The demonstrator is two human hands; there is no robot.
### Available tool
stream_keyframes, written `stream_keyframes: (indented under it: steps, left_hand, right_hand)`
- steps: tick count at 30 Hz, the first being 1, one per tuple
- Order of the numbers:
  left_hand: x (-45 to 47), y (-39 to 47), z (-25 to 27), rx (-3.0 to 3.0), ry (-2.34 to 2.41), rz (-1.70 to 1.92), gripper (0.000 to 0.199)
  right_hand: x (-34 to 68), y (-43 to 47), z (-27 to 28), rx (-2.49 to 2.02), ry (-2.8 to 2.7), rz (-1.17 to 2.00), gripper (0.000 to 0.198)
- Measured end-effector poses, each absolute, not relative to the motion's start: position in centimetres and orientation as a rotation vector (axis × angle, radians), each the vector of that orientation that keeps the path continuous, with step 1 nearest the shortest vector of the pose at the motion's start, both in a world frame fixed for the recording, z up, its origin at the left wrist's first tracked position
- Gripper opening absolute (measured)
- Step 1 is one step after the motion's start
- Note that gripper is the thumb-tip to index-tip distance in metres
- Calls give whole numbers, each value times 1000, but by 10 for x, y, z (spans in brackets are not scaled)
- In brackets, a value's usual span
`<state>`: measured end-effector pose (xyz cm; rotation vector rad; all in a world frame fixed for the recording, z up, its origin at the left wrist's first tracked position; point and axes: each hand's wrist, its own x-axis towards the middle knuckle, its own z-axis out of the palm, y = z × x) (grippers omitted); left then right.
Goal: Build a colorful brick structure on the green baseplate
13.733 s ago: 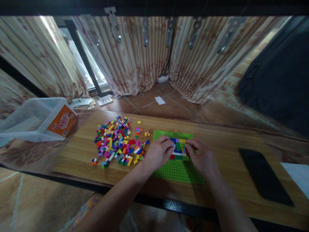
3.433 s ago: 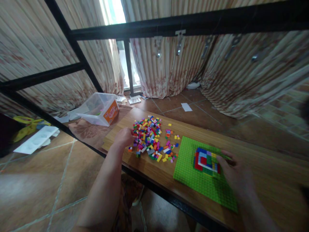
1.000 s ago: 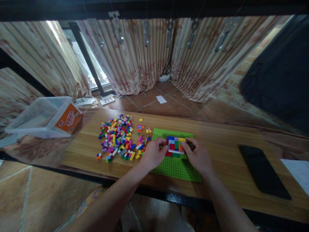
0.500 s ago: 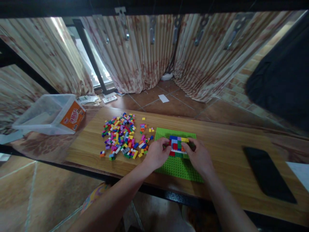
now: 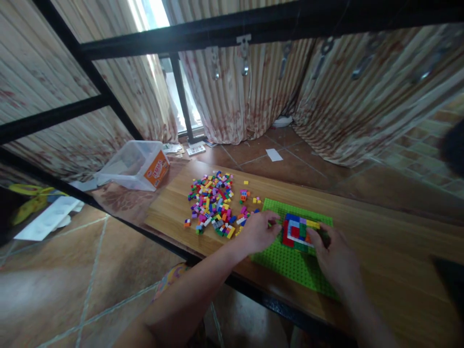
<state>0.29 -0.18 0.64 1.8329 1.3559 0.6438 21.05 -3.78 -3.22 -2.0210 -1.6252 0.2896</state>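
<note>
Bricks [image 5: 295, 230] on a green board [image 5: 286, 266] sit between our left grip [image 5: 259, 233] and right grip [image 5: 338, 253]; we can't quite tell whether either pinches one.

Green studded baseplate [image 5: 282, 266], flat, right of frame centre. Low, roughly rectangular brick build [image 5: 297, 233] on it: blue and yellow along the top, red at left, white strip below; right side partly hidden. Loose multicoloured bricks [image 5: 213, 205] heaped near frame centre.
</note>
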Motion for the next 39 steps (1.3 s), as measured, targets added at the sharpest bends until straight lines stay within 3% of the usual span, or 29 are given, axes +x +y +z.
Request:
stream_keyframes:
  steps: [8,15,20,32,39]
  left_hand:
    - [-84,22,37,1936,1220,507,20]
    - [-149,19,53,1946,1537,252,15]
    - [-149,14,47,2042,1660,147,21]
    - [-138,17,42,2109,1814,204,14]
    - [-114,-1,49,2240,1351,153,26]
  right_hand:
    - [216,-35,-23,-2071,-1599,354,63]
    - [222,-32,-16,-2157,-1515,349,62]
    - [223,-32,-16,-2156,-1526,351,62]
    - [223,-30,-14,-2198,-1510,384,60]
    - [223,-31,-16,-2121,-1513,316,58]
